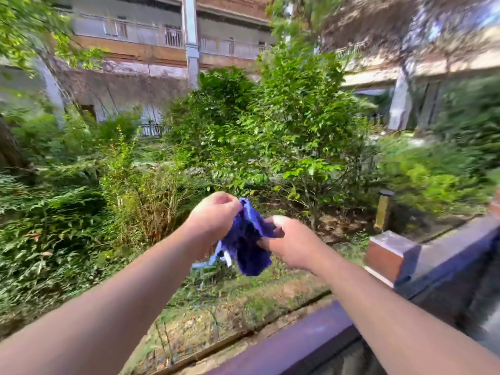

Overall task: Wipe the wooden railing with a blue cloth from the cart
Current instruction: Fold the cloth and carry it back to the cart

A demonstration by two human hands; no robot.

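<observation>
A crumpled blue cloth (249,242) hangs between both my hands, out over the garden. My left hand (213,215) pinches its upper edge, and my right hand (292,242) grips its right side. A pale strip of the cloth dangles at the lower left. The dark wooden railing (303,342) runs from the bottom middle up to the right, below my right forearm. A square reddish-brown post top (389,253) stands on the railing line to the right of my hands. The cloth is held in the air, apart from the railing.
Beyond the railing lie thick green shrubs (284,125) and a strip of leaf-strewn ground. A short lamp post (384,209) stands in the garden at the right. An old multi-storey building (162,39) rises behind. No cart is in view.
</observation>
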